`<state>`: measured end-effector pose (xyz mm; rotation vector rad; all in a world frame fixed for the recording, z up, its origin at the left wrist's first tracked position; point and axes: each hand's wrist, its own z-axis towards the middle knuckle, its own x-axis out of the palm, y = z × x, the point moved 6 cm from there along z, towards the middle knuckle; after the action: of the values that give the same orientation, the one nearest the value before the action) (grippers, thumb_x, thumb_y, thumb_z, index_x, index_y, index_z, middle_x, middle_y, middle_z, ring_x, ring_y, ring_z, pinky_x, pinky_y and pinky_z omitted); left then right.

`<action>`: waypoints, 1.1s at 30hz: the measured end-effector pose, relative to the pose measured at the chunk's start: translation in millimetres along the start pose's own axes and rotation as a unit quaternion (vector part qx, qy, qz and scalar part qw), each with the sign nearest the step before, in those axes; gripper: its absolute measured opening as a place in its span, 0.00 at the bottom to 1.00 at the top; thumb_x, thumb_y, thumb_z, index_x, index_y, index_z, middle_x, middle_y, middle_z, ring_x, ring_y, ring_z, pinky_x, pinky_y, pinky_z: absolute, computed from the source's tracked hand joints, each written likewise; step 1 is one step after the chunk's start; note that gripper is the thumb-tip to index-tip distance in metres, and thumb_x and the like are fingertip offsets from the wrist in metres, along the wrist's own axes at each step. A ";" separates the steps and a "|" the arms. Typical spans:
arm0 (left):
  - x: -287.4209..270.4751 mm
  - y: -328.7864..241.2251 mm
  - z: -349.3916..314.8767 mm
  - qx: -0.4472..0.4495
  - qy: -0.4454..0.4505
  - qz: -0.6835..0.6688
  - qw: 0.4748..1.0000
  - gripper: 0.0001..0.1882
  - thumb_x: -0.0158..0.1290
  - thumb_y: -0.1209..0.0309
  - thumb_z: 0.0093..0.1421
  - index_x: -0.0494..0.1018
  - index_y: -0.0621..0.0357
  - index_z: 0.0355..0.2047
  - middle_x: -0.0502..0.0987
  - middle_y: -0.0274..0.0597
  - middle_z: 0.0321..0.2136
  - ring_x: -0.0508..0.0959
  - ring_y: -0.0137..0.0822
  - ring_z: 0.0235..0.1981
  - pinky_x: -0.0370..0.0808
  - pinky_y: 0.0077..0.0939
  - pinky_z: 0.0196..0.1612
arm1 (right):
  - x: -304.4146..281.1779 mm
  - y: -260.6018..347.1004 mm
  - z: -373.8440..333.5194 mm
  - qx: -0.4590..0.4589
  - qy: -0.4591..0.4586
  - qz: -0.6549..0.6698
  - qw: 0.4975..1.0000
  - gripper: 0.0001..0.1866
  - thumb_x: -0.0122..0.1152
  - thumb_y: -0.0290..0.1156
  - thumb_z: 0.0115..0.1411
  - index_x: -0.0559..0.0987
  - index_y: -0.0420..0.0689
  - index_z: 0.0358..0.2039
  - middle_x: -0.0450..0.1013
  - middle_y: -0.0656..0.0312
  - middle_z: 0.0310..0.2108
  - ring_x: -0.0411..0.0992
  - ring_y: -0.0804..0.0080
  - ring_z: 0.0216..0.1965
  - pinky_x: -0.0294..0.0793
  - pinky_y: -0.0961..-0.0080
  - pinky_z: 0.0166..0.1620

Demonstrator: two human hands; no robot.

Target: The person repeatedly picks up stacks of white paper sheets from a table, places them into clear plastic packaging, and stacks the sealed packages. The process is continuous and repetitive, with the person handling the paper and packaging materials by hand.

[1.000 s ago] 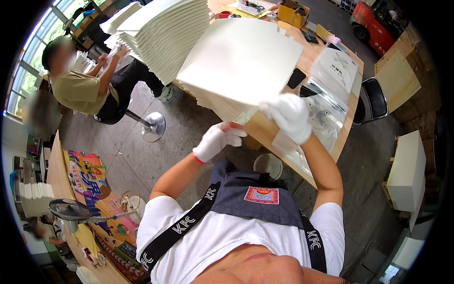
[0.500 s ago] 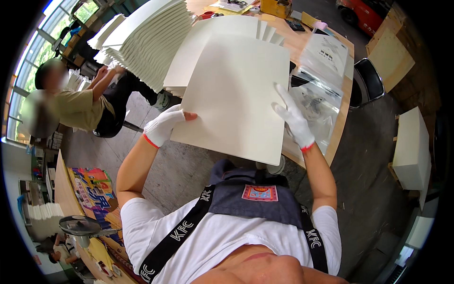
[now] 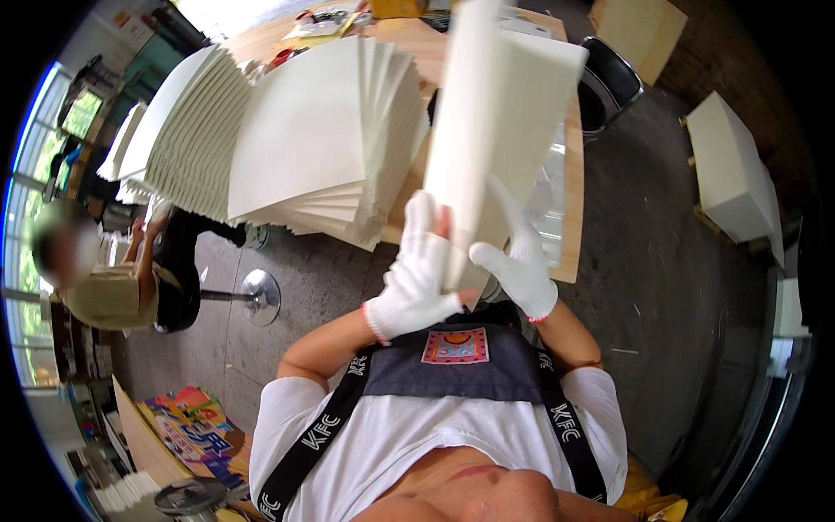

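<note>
In front of me a large white paperboard sheet (image 3: 535, 113) stands raised, with one blurred part turned over toward the left at an angle to the other. My left hand (image 3: 409, 274), in a white knitted glove with a red cuff and some bare fingertips, holds the lower left of the sheet, fingers pointing up along it. On the other side my right hand (image 3: 522, 265), gloved alike, has its thumb stretched apart from its fingers, which lie by the right part of the sheet. To the left, a fanned stack of white sheets (image 3: 300, 130) lies on the wooden table (image 3: 570, 217).
Another tall stack of white sheets (image 3: 187, 130) stands farther left. Beyond the table's right edge is a black chair (image 3: 609, 83). A large white block (image 3: 731, 165) rests at the right. A co-worker (image 3: 113, 287) sits at the left, near a round metal stool base (image 3: 260, 297).
The sheet has gone from lying flat between both hands to raised and turned over. My left hand has moved right, close to my right hand. The view has shifted to the right.
</note>
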<state>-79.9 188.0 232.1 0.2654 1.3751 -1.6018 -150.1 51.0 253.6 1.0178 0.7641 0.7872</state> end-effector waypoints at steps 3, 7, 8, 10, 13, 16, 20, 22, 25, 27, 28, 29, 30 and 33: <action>50.1 -27.3 26.3 0.081 0.097 0.079 0.989 0.55 0.69 0.59 0.44 0.52 0.61 0.68 0.40 0.74 0.68 0.42 0.77 0.67 0.51 0.61 0.66 | -41.7 -45.5 -37.4 0.124 -0.152 0.072 0.978 0.19 0.62 0.31 0.63 0.72 0.37 0.51 0.74 0.54 0.46 0.74 0.70 0.44 0.74 0.72 0.48; 69.2 -15.6 67.9 0.110 0.060 -0.166 0.978 0.50 0.67 0.61 0.46 0.55 0.59 0.67 0.54 0.63 0.65 0.53 0.63 0.67 0.60 0.47 0.65 | -117.9 -36.1 -77.1 0.037 -0.288 -0.094 0.952 0.10 0.61 0.29 0.64 0.79 0.34 0.39 0.77 0.54 0.38 0.74 0.71 0.34 0.74 0.74 0.39; 77.3 4.5 79.6 0.035 0.007 -0.192 0.981 0.48 0.67 0.61 0.47 0.56 0.59 0.66 0.59 0.60 0.62 0.58 0.60 0.65 0.62 0.44 0.63 | -134.8 -35.8 -93.4 0.024 -0.297 -0.143 0.944 0.10 0.62 0.28 0.63 0.79 0.34 0.39 0.77 0.54 0.38 0.75 0.69 0.34 0.74 0.74 0.39; 84.9 23.8 111.9 0.040 -0.115 -0.004 0.993 0.44 0.64 0.62 0.50 0.57 0.60 0.65 0.63 0.56 0.58 0.67 0.56 0.58 0.68 0.42 0.57 | -151.4 -26.1 -116.0 0.022 -0.277 -0.240 0.930 0.10 0.63 0.28 0.61 0.80 0.36 0.40 0.77 0.53 0.38 0.76 0.67 0.35 0.74 0.74 0.39; 124.4 32.9 163.0 -0.056 0.065 0.030 0.996 0.38 0.61 0.66 0.53 0.60 0.61 0.63 0.75 0.47 0.44 0.76 0.46 0.44 0.72 0.36 0.51 | -160.8 -37.9 -153.3 0.068 -0.254 -0.288 0.921 0.11 0.64 0.27 0.59 0.80 0.38 0.41 0.77 0.50 0.41 0.77 0.62 0.36 0.75 0.72 0.39; 141.2 36.7 184.2 -0.099 0.152 -0.202 0.962 0.34 0.58 0.70 0.57 0.62 0.59 0.64 0.79 0.42 0.40 0.78 0.35 0.41 0.73 0.28 0.49 | -153.5 -41.2 -172.1 0.092 -0.225 -0.335 0.910 0.12 0.65 0.29 0.58 0.80 0.39 0.42 0.76 0.49 0.42 0.78 0.58 0.37 0.75 0.71 0.40; 144.8 57.2 195.0 -0.159 0.198 -0.609 0.752 0.28 0.49 0.76 0.64 0.61 0.57 0.65 0.77 0.38 0.50 0.76 0.26 0.45 0.72 0.22 0.50 | -139.6 -58.8 -185.2 0.106 -0.180 -0.416 0.885 0.15 0.64 0.37 0.59 0.79 0.42 0.42 0.76 0.50 0.45 0.78 0.55 0.34 0.77 0.67 0.37; 134.7 61.8 201.6 -0.130 0.209 -0.580 0.777 0.27 0.49 0.75 0.65 0.62 0.58 0.65 0.75 0.39 0.53 0.74 0.24 0.48 0.72 0.22 0.51 | -130.2 -58.1 -178.2 0.110 -0.141 -0.479 0.859 0.14 0.63 0.39 0.60 0.79 0.43 0.40 0.76 0.51 0.45 0.78 0.56 0.31 0.77 0.65 0.34; 112.9 38.7 199.0 -0.071 0.206 -0.554 0.803 0.26 0.49 0.74 0.65 0.63 0.58 0.64 0.74 0.38 0.54 0.73 0.24 0.48 0.72 0.24 0.52 | -116.3 -69.6 -164.6 0.123 -0.079 -0.580 0.801 0.13 0.59 0.43 0.61 0.76 0.45 0.31 0.74 0.54 0.38 0.77 0.59 0.28 0.77 0.65 0.28; 114.1 35.9 193.3 -0.019 0.222 -0.426 0.877 0.23 0.49 0.73 0.65 0.67 0.55 0.62 0.75 0.40 0.54 0.74 0.25 0.49 0.72 0.27 0.54 | -110.8 -87.6 -150.3 0.141 -0.030 -0.603 0.785 0.13 0.57 0.43 0.61 0.76 0.46 0.30 0.74 0.54 0.35 0.76 0.58 0.28 0.78 0.65 0.28; 127.4 36.4 176.3 0.158 0.125 -0.225 0.953 0.20 0.49 0.72 0.64 0.72 0.49 0.57 0.80 0.44 0.45 0.80 0.29 0.40 0.77 0.30 0.46 | -107.0 -93.5 -140.0 0.149 -0.002 -0.613 0.776 0.13 0.56 0.43 0.62 0.76 0.46 0.30 0.73 0.54 0.33 0.76 0.57 0.27 0.78 0.65 0.27; 132.5 20.1 151.1 0.097 0.177 -0.190 0.961 0.22 0.49 0.76 0.62 0.73 0.47 0.56 0.79 0.43 0.39 0.79 0.28 0.35 0.76 0.28 0.40 | -111.5 -97.0 -130.4 0.196 0.038 -0.572 0.795 0.12 0.56 0.41 0.62 0.79 0.46 0.37 0.75 0.57 0.34 0.77 0.64 0.27 0.79 0.68 0.31; 133.0 2.5 123.6 0.040 0.227 -0.145 0.962 0.24 0.49 0.80 0.60 0.74 0.45 0.55 0.79 0.41 0.33 0.79 0.28 0.31 0.76 0.25 0.34 | -123.3 -113.5 -127.6 0.266 0.027 -0.412 0.871 0.13 0.56 0.40 0.63 0.79 0.45 0.40 0.76 0.58 0.35 0.77 0.67 0.28 0.79 0.70 0.33; 156.3 14.6 44.1 0.184 0.138 -0.190 0.954 0.16 0.51 0.81 0.59 0.80 0.52 0.45 0.80 0.33 0.24 0.78 0.27 0.18 0.76 0.23 0.23 | -126.8 -170.9 -124.2 0.395 -0.044 0.248 0.884 0.21 0.54 0.35 0.64 0.76 0.39 0.54 0.78 0.61 0.43 0.77 0.76 0.37 0.77 0.77 0.42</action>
<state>-129.9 71.5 129.4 0.4832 1.3846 -2.2148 -283.5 -56.8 76.7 2.0320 0.7645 0.8651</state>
